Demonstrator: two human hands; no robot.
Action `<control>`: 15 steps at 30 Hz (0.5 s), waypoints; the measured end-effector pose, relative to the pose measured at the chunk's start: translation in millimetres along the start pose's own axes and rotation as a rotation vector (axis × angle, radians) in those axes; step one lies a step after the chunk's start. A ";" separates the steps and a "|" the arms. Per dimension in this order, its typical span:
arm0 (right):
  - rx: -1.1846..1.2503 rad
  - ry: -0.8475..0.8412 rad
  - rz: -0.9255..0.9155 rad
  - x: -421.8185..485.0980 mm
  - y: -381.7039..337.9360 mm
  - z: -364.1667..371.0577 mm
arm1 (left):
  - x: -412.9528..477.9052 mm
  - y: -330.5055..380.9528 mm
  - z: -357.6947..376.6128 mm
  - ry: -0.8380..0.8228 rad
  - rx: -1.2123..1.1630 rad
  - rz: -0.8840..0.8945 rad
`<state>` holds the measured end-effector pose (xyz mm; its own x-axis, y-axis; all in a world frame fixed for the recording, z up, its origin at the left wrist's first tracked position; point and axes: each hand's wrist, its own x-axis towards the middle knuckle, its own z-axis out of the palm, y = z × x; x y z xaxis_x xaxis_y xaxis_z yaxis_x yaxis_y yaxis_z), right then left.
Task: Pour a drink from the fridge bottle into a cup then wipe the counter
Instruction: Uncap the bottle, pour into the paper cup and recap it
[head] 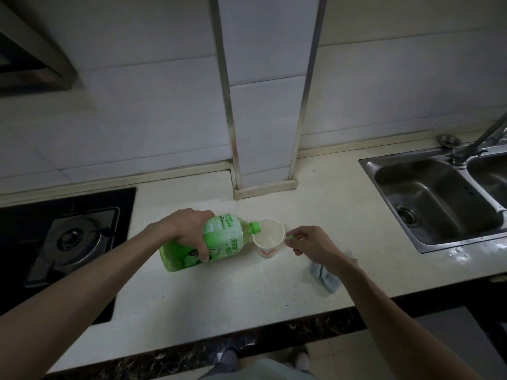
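My left hand grips the green drink bottle, tipped nearly flat, its open neck at 9 o'clock of the paper cup. My right hand pinches the green cap at the cup's 3 o'clock. A grey cloth lies at 4 o'clock.

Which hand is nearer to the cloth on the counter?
Right. The right hand hovers just beyond the cloth, pinching the cap; the left hand grips the bottle, across the cup from it.
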<state>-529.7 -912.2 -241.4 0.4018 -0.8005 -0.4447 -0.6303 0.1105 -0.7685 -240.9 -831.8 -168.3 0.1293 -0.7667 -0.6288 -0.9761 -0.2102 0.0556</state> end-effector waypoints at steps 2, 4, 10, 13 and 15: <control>-0.007 0.002 -0.003 0.3 -0.8 0.3 | -0.5 -0.4 -0.8 0.004 0.002 0.001; -0.005 0.007 -0.006 0.5 -1.6 0.2 | -1.2 -0.6 -2.2 0.009 0.002 0.000; -0.008 0.011 -0.026 1.9 -2.5 0.2 | -1.8 1.4 -6.5 0.013 0.003 0.001; -0.011 0.016 -0.028 2.8 -1.2 0.9 | -1.2 1.4 -7.4 0.018 0.005 0.005; -0.006 0.021 -0.027 3.4 0.3 0.6 | -1.1 2.1 -7.1 0.014 0.006 0.007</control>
<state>-528.1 -914.5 -243.4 0.4049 -0.8153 -0.4139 -0.6235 0.0849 -0.7772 -241.9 -835.7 -162.0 0.1251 -0.7765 -0.6176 -0.9779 -0.2015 0.0553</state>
